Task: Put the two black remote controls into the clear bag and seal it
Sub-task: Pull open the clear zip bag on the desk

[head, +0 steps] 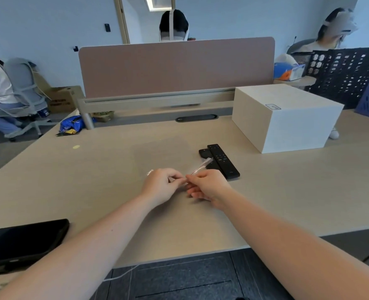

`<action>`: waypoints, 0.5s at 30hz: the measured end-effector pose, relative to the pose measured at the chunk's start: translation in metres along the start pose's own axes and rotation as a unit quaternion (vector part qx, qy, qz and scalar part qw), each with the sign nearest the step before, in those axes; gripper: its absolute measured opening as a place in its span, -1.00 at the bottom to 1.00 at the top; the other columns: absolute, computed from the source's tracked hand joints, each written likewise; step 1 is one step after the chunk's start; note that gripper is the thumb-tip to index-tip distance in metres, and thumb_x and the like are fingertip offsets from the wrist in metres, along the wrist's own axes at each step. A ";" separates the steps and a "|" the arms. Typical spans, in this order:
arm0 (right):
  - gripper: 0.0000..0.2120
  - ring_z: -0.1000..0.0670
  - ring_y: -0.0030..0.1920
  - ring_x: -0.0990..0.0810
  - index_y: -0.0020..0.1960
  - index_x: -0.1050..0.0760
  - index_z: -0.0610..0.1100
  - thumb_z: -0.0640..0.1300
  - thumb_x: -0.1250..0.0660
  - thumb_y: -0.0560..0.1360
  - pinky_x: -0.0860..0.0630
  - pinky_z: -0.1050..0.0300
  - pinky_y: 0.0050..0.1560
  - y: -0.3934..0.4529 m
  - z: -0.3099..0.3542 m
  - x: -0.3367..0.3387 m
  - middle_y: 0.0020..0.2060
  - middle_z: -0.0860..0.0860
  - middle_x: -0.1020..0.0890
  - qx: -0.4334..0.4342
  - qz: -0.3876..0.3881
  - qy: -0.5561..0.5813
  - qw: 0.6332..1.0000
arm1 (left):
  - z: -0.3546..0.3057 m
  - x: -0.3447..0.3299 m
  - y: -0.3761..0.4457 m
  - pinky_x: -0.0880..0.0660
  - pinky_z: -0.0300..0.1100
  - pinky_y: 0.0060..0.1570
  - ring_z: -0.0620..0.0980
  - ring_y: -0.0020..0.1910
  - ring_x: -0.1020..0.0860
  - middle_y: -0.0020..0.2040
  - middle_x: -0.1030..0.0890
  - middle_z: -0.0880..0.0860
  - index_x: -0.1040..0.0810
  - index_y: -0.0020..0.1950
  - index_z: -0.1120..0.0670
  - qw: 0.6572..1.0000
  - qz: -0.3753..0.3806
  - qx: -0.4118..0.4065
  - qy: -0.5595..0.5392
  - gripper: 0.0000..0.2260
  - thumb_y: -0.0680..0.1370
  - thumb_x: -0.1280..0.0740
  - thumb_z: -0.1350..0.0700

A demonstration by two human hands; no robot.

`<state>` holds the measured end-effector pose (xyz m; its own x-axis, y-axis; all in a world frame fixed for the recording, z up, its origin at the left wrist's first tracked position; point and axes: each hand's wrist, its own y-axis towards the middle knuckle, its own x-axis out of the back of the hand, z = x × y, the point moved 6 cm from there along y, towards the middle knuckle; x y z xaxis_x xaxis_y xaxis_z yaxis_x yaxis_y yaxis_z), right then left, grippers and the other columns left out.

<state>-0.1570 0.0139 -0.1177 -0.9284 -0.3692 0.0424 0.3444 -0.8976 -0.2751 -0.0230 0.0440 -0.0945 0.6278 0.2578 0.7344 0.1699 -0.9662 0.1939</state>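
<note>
Two black remote controls lie side by side on the desk, the longer one (223,163) on the right and a shorter one (206,155) on its left, partly covered. The clear bag (164,154) lies flat on the desk beyond my hands, barely visible; its near edge (200,167) is lifted over the shorter remote. My left hand (162,185) and my right hand (207,186) meet at the bag's near edge, each pinching it between thumb and fingers. Both remotes are outside the bag, just right of my right hand.
A white box (285,118) stands at the back right, close behind the remotes. A black phone (23,241) lies near the front left edge. A brown divider panel (177,66) closes off the far side of the desk. People sit beyond it and at left.
</note>
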 end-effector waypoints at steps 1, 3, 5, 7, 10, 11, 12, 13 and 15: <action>-0.79 0.12 -0.56 -0.56 -0.27 -0.55 -0.19 -0.19 -0.35 0.54 -0.51 0.36 -0.55 0.002 0.000 0.000 -0.37 -0.11 -0.61 0.008 -0.005 -0.011 1.000 | 0.002 0.000 0.001 -0.37 -0.24 -0.29 -0.06 -0.37 -0.48 -0.42 -0.54 -0.11 -0.64 -0.24 -0.04 1.000 -0.001 0.000 -0.006 -0.92 0.44 -0.41 0.01; -0.77 0.11 -0.55 -0.54 -0.30 -0.55 -0.17 -0.19 -0.36 0.53 -0.51 0.36 -0.53 0.005 0.002 0.001 -0.39 -0.10 -0.60 0.024 -0.007 -0.030 0.999 | 0.005 -0.001 0.003 -0.35 -0.24 -0.31 -0.11 -0.41 -0.45 -0.44 -0.52 -0.13 -0.63 -0.25 -0.03 1.000 -0.002 0.004 -0.016 -0.91 0.45 -0.40 0.03; -0.77 0.13 -0.58 -0.51 -0.31 -0.55 -0.17 -0.19 -0.36 0.53 -0.51 0.37 -0.53 0.007 0.004 0.001 -0.42 -0.09 -0.59 0.040 -0.006 -0.043 0.998 | 0.006 -0.002 0.004 -0.34 -0.26 -0.34 -0.14 -0.46 -0.41 -0.47 -0.50 -0.12 -0.60 -0.28 -0.02 0.999 0.006 0.012 -0.032 -0.87 0.47 -0.38 0.06; -0.78 0.11 -0.57 -0.50 -0.30 -0.54 -0.17 -0.18 -0.37 0.52 -0.51 0.36 -0.52 0.009 0.005 0.002 -0.43 -0.09 -0.57 0.048 -0.005 -0.055 0.997 | 0.006 -0.004 0.005 -0.32 -0.29 -0.39 -0.15 -0.49 -0.40 -0.49 -0.49 -0.12 -0.55 -0.30 -0.02 0.999 0.027 0.014 -0.025 -0.85 0.48 -0.36 0.08; -0.78 0.07 -0.52 -0.49 -0.30 -0.55 -0.16 -0.15 -0.38 0.52 -0.53 0.32 -0.45 0.011 0.005 0.002 -0.44 -0.07 -0.57 0.054 -0.002 -0.078 0.995 | 0.004 -0.005 0.006 -0.33 -0.28 -0.41 -0.14 -0.49 -0.40 -0.47 -0.50 -0.10 -0.54 -0.28 -0.03 0.999 0.052 0.012 -0.010 -0.87 0.47 -0.36 0.07; -0.78 0.06 -0.52 -0.49 -0.30 -0.55 -0.16 -0.15 -0.38 0.51 -0.53 0.31 -0.43 0.012 0.005 0.002 -0.44 -0.07 -0.57 0.055 -0.002 -0.080 0.995 | 0.004 -0.005 0.007 -0.34 -0.26 -0.40 -0.13 -0.48 -0.41 -0.46 -0.51 -0.10 -0.53 -0.30 -0.04 0.999 0.050 0.014 -0.015 -0.86 0.47 -0.36 0.08; -0.78 0.06 -0.51 -0.49 -0.30 -0.55 -0.16 -0.15 -0.39 0.51 -0.53 0.31 -0.43 0.012 0.005 0.003 -0.44 -0.07 -0.57 0.058 -0.003 -0.075 0.995 | 0.006 -0.005 0.008 -0.35 -0.25 -0.39 -0.12 -0.47 -0.41 -0.46 -0.51 -0.09 -0.52 -0.32 -0.05 0.998 0.045 0.017 -0.027 -0.84 0.47 -0.36 0.10; -0.78 0.05 -0.51 -0.49 -0.30 -0.55 -0.16 -0.15 -0.39 0.51 -0.52 0.31 -0.44 0.011 0.005 0.004 -0.44 -0.07 -0.57 0.062 -0.004 -0.069 0.996 | 0.007 -0.006 0.009 -0.36 -0.24 -0.37 -0.10 -0.47 -0.42 -0.45 -0.52 -0.08 -0.50 -0.33 -0.05 0.998 0.040 0.023 -0.046 -0.82 0.47 -0.36 0.12; -0.79 0.04 -0.49 -0.49 -0.31 -0.56 -0.15 -0.15 -0.41 0.49 -0.51 0.29 -0.43 0.010 0.004 0.004 -0.44 -0.07 -0.58 0.073 -0.008 -0.064 0.995 | 0.009 -0.007 0.009 -0.36 -0.22 -0.37 -0.08 -0.47 -0.41 -0.46 -0.51 -0.05 -0.49 -0.35 -0.03 0.994 0.036 0.037 -0.092 -0.79 0.48 -0.35 0.16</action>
<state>-0.1570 0.0021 -0.1167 -0.9115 -0.3740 0.1711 0.3552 -0.9256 -0.1309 -0.0186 0.0335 -0.1037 0.7674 0.1906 0.6121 0.1708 -0.9811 0.0914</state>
